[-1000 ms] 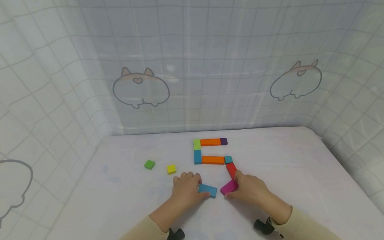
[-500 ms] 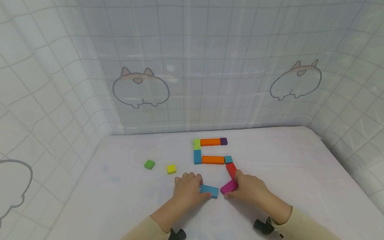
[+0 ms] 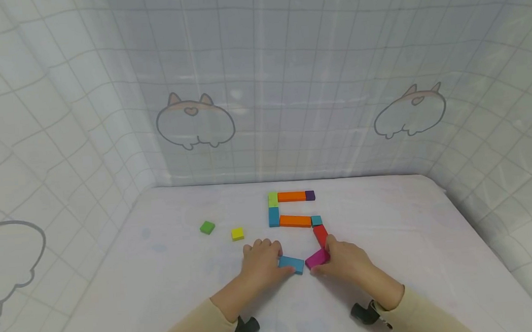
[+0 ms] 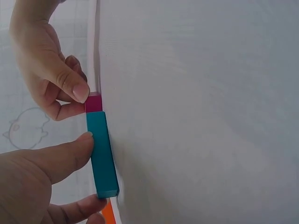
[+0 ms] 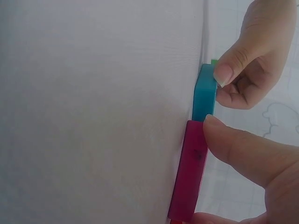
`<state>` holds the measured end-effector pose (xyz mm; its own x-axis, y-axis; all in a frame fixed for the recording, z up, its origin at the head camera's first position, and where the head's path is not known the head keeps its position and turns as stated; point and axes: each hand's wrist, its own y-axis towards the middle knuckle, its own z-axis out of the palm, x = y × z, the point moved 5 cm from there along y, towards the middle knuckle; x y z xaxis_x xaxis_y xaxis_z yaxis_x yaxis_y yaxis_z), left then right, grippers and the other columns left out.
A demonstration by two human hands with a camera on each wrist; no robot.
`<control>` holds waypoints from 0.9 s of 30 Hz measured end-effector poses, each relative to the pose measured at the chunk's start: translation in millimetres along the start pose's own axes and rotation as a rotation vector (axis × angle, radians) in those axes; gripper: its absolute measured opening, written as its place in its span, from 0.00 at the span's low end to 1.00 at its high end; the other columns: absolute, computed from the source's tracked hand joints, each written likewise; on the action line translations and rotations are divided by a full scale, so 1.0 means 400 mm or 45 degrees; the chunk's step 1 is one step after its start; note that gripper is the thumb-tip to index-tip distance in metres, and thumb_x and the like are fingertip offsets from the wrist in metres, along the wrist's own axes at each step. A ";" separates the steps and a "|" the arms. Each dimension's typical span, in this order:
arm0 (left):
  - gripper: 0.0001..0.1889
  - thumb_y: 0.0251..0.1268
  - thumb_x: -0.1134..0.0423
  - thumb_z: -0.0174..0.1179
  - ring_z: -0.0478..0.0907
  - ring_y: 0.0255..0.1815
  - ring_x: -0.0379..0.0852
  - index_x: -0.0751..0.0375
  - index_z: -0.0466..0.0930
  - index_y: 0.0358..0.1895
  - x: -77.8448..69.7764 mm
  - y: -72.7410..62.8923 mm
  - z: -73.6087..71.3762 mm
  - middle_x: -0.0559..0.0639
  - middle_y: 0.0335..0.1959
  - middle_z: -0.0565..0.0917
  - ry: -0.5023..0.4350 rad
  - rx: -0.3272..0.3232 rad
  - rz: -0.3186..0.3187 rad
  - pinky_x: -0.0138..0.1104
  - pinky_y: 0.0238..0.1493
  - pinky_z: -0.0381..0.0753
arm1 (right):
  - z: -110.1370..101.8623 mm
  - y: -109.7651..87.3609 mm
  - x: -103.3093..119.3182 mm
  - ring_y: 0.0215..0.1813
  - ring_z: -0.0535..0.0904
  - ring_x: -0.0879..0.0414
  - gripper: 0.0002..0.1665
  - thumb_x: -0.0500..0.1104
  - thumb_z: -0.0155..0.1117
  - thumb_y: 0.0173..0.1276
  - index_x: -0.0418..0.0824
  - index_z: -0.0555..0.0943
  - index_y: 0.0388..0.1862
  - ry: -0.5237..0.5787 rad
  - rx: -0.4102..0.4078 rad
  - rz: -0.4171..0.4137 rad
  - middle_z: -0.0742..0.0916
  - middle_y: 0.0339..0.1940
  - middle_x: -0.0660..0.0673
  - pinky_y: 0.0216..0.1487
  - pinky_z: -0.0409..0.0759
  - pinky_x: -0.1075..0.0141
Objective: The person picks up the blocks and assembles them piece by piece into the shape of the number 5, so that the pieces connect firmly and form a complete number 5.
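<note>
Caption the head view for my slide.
Left hand pinches a blue block; right hand grips a magenta block on a white table.

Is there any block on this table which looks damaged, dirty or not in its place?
One oddity: the magenta block held by the right hand has a small dark mark; I cannot tell if it is dirt, print or damage. The green block and yellow block lie apart from the others.

A plain blue oblong block (image 3: 294, 262); a magenta oblong block (image 5: 188, 170) with a dark mark; a white table (image 3: 397, 219); a whitish curtain (image 3: 299, 113) with grey grid lines.
</note>
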<state>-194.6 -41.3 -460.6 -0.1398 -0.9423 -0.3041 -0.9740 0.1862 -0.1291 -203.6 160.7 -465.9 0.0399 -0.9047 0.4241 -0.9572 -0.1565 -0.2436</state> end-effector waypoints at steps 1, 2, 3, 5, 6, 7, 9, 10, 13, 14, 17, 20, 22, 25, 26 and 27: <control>0.25 0.48 0.38 0.75 0.68 0.38 0.45 0.50 0.78 0.39 0.000 0.000 0.000 0.45 0.29 0.71 -0.001 0.002 0.000 0.46 0.44 0.66 | 0.001 0.000 0.000 0.30 0.74 0.54 0.38 0.62 0.82 0.47 0.42 0.73 0.45 0.003 0.001 -0.001 0.78 0.26 0.48 0.30 0.76 0.64; 0.25 0.48 0.38 0.75 0.68 0.38 0.45 0.50 0.78 0.39 -0.001 0.000 0.001 0.45 0.29 0.71 -0.005 0.004 0.002 0.46 0.43 0.66 | 0.001 0.000 -0.001 0.30 0.74 0.54 0.38 0.62 0.82 0.47 0.42 0.73 0.45 0.006 0.002 -0.001 0.78 0.26 0.48 0.30 0.75 0.64; 0.25 0.48 0.38 0.75 0.68 0.38 0.45 0.50 0.78 0.39 -0.001 0.000 0.001 0.45 0.29 0.71 -0.009 0.005 0.004 0.46 0.43 0.66 | 0.001 0.001 -0.001 0.30 0.74 0.54 0.38 0.62 0.81 0.48 0.42 0.72 0.45 0.008 0.004 0.000 0.78 0.26 0.48 0.30 0.75 0.64; 0.25 0.49 0.38 0.75 0.68 0.38 0.45 0.50 0.78 0.39 -0.003 -0.001 0.000 0.45 0.29 0.71 -0.012 0.005 0.006 0.46 0.43 0.66 | 0.001 0.001 -0.001 0.30 0.74 0.54 0.37 0.61 0.81 0.49 0.42 0.72 0.45 0.008 0.007 0.001 0.78 0.26 0.47 0.30 0.76 0.64; 0.25 0.49 0.38 0.75 0.68 0.38 0.45 0.50 0.77 0.39 -0.004 -0.001 0.000 0.45 0.29 0.71 -0.012 0.005 0.008 0.46 0.43 0.65 | 0.001 0.002 -0.001 0.30 0.74 0.54 0.37 0.61 0.81 0.49 0.42 0.72 0.45 0.008 0.009 0.005 0.78 0.26 0.47 0.30 0.76 0.64; 0.25 0.49 0.38 0.75 0.68 0.38 0.45 0.50 0.77 0.39 -0.004 -0.001 0.000 0.45 0.29 0.71 -0.013 0.005 0.008 0.46 0.43 0.65 | 0.001 0.002 -0.001 0.30 0.74 0.54 0.36 0.61 0.81 0.50 0.42 0.72 0.45 0.006 0.011 0.008 0.78 0.26 0.47 0.30 0.76 0.64; 0.25 0.49 0.38 0.74 0.68 0.38 0.45 0.50 0.77 0.39 -0.005 -0.002 0.000 0.45 0.29 0.71 -0.011 0.004 0.006 0.46 0.43 0.65 | 0.000 0.002 -0.001 0.30 0.74 0.54 0.36 0.60 0.81 0.50 0.41 0.73 0.45 0.002 0.013 0.011 0.78 0.26 0.47 0.30 0.76 0.65; 0.25 0.49 0.38 0.74 0.68 0.38 0.45 0.50 0.77 0.39 -0.005 -0.002 0.000 0.45 0.29 0.71 -0.010 0.003 0.005 0.46 0.43 0.65 | 0.000 0.001 -0.001 0.30 0.74 0.54 0.36 0.60 0.81 0.50 0.41 0.73 0.45 0.001 0.013 0.011 0.78 0.26 0.47 0.30 0.76 0.65; 0.25 0.49 0.38 0.74 0.68 0.38 0.45 0.50 0.77 0.39 -0.005 -0.003 -0.001 0.45 0.29 0.71 -0.013 -0.002 0.000 0.46 0.43 0.65 | 0.001 0.000 0.000 0.30 0.74 0.54 0.36 0.60 0.81 0.50 0.41 0.73 0.45 -0.001 0.013 0.013 0.78 0.26 0.47 0.30 0.76 0.64; 0.25 0.49 0.38 0.74 0.68 0.38 0.45 0.50 0.77 0.39 -0.005 -0.003 -0.002 0.45 0.29 0.71 -0.011 -0.005 0.001 0.46 0.43 0.65 | 0.001 -0.001 0.000 0.30 0.74 0.54 0.36 0.60 0.81 0.50 0.41 0.73 0.45 0.000 0.011 0.013 0.78 0.26 0.47 0.30 0.76 0.64; 0.25 0.49 0.38 0.74 0.68 0.38 0.45 0.51 0.77 0.39 -0.005 -0.003 -0.003 0.45 0.29 0.71 -0.007 -0.014 0.008 0.45 0.43 0.65 | 0.000 -0.003 0.001 0.30 0.74 0.54 0.35 0.60 0.80 0.50 0.41 0.73 0.44 0.001 -0.003 0.000 0.78 0.26 0.47 0.30 0.75 0.64; 0.25 0.49 0.38 0.74 0.68 0.38 0.45 0.51 0.77 0.39 -0.005 -0.003 -0.004 0.45 0.28 0.71 -0.003 -0.021 0.015 0.45 0.43 0.65 | -0.001 -0.005 0.002 0.30 0.74 0.54 0.35 0.61 0.80 0.50 0.41 0.73 0.44 0.009 -0.016 -0.010 0.78 0.26 0.48 0.30 0.75 0.64; 0.25 0.49 0.38 0.74 0.68 0.38 0.45 0.51 0.77 0.38 -0.005 -0.002 -0.004 0.45 0.28 0.71 -0.001 -0.024 0.017 0.45 0.42 0.65 | 0.000 -0.005 0.001 0.30 0.74 0.54 0.36 0.61 0.80 0.50 0.41 0.73 0.44 0.012 -0.018 -0.013 0.78 0.26 0.48 0.30 0.75 0.64; 0.25 0.49 0.38 0.74 0.68 0.38 0.45 0.50 0.77 0.38 -0.004 -0.002 -0.003 0.44 0.28 0.71 0.004 -0.023 0.016 0.45 0.42 0.65 | 0.001 -0.004 0.000 0.31 0.74 0.54 0.36 0.61 0.81 0.49 0.41 0.73 0.44 0.015 -0.016 -0.014 0.78 0.26 0.48 0.30 0.76 0.64; 0.25 0.49 0.38 0.74 0.68 0.38 0.45 0.50 0.77 0.38 -0.005 -0.002 -0.003 0.44 0.29 0.71 0.006 -0.022 0.014 0.45 0.42 0.65 | 0.002 -0.004 0.000 0.31 0.74 0.54 0.37 0.61 0.81 0.49 0.41 0.73 0.44 0.017 -0.015 -0.015 0.78 0.26 0.48 0.30 0.76 0.64; 0.25 0.49 0.38 0.75 0.68 0.38 0.45 0.50 0.77 0.38 -0.005 -0.001 -0.002 0.45 0.29 0.71 0.006 -0.021 0.013 0.45 0.43 0.65 | 0.002 -0.004 0.000 0.31 0.74 0.54 0.37 0.61 0.81 0.49 0.41 0.73 0.44 0.017 -0.014 -0.016 0.78 0.26 0.48 0.30 0.76 0.64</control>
<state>-194.0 -40.0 -459.2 -0.1510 -0.9417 -0.3005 -0.9753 0.1915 -0.1101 -202.1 160.6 -466.2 0.0481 -0.8973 0.4388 -0.9598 -0.1632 -0.2285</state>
